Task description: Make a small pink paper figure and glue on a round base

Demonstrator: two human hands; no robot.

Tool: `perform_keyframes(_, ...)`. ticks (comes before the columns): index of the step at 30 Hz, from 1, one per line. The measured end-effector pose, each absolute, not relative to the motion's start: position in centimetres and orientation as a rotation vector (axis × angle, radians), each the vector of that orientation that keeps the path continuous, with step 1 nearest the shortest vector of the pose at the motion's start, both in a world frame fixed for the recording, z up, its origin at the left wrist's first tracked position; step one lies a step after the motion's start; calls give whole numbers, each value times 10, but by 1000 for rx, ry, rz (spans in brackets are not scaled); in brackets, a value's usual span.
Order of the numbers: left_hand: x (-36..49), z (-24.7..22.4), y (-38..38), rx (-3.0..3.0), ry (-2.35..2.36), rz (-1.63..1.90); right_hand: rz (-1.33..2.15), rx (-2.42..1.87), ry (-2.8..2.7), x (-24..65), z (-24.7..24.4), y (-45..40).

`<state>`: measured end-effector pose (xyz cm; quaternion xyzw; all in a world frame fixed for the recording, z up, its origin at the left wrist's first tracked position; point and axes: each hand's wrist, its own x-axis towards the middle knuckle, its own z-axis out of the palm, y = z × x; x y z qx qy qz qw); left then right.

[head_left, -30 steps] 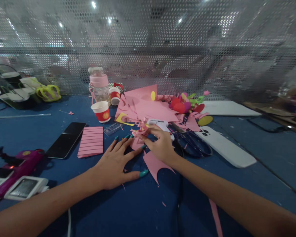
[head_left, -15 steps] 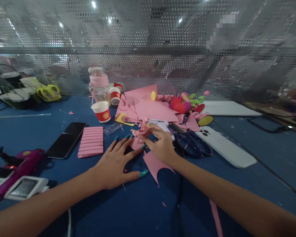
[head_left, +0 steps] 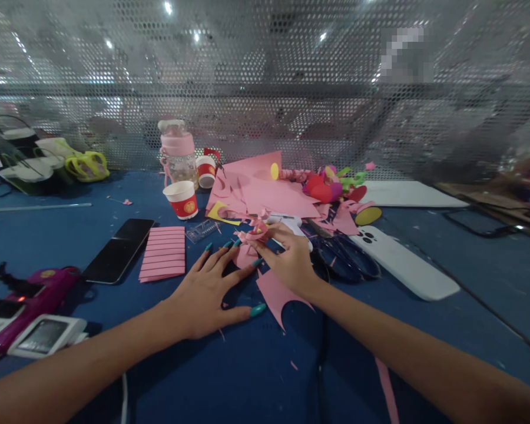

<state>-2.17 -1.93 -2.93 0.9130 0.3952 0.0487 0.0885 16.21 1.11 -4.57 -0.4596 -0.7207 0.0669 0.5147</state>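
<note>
My left hand (head_left: 209, 290) lies flat on the blue table with its fingers spread, the fingertips at the edge of a small pink paper piece (head_left: 246, 257). Above that piece, my right hand (head_left: 291, 259) pinches a curled pink paper flower (head_left: 257, 232) between thumb and fingers. Under the right hand is a pink paper offcut (head_left: 280, 296) with a curved cut edge. Just behind the right hand a white glue gun (head_left: 287, 222) is partly hidden. Scissors with dark blue handles (head_left: 347, 259) lie to its right.
Pink paper sheets (head_left: 269, 188) and coloured paper shapes (head_left: 324, 185) are heaped behind. Left stand a paper cup (head_left: 181, 200) and a pink bottle (head_left: 177, 150); a black phone (head_left: 119, 250) and lined pink paper (head_left: 163, 253) lie nearer. A white phone (head_left: 408, 265) lies right.
Both hands keep nearly the same place. The pink paper flower in my right hand has tilted or shifted very slightly.
</note>
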Motion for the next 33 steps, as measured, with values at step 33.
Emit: perform_keyframes(33,-22,-30,-19,2745,1171,164,153,-1087,-1736,162,-45,10)
